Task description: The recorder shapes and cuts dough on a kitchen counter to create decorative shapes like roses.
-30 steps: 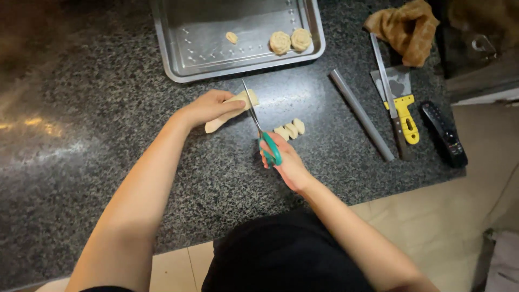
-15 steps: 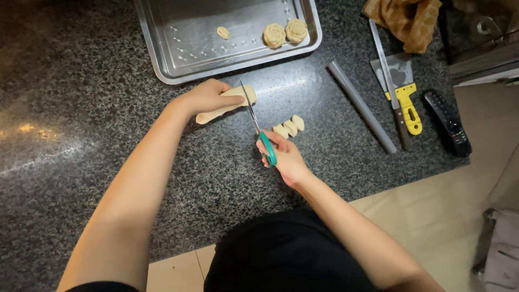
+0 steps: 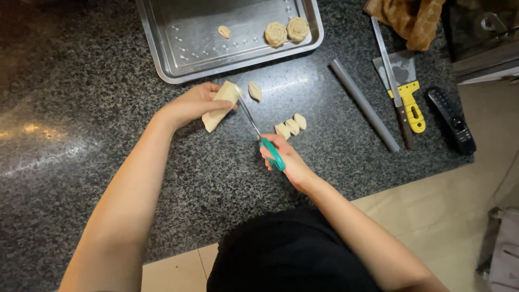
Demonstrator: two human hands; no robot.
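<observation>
Nearest the body, the right hand (image 3: 285, 161) is clenched around the green handle of a knife (image 3: 258, 131), whose blade runs up and away across the dark speckled counter (image 3: 81, 135) toward the dough roll (image 3: 220, 106). Just right of the blade lie three cut dough slices (image 3: 291, 125), side by side and touching.

A little farther out, the left hand (image 3: 192, 104) grasps the pale dough roll, fingers wrapped over it and pinning it to the counter. The blade tip sits at the roll's cut end, and one freshly cut piece (image 3: 254, 90) lies just beside that end (it looks like a small leaf-shaped slice). The step in hand appears to be slicing the roll into portions; the next cut would call for the left hand to hold the roll steady with fingertips kept back from the blade while the knife comes straight down.

Farther right lie a grey rod (image 3: 363, 105), a long knife (image 3: 390, 81) and a yellow-handled scraper (image 3: 406, 85), with a black remote (image 3: 452, 120) beyond.

At the far edge, a metal tray (image 3: 184, 59) holds two rose-shaped dough pieces (image 3: 286, 31) and one smaller bit (image 3: 225, 32).
</observation>
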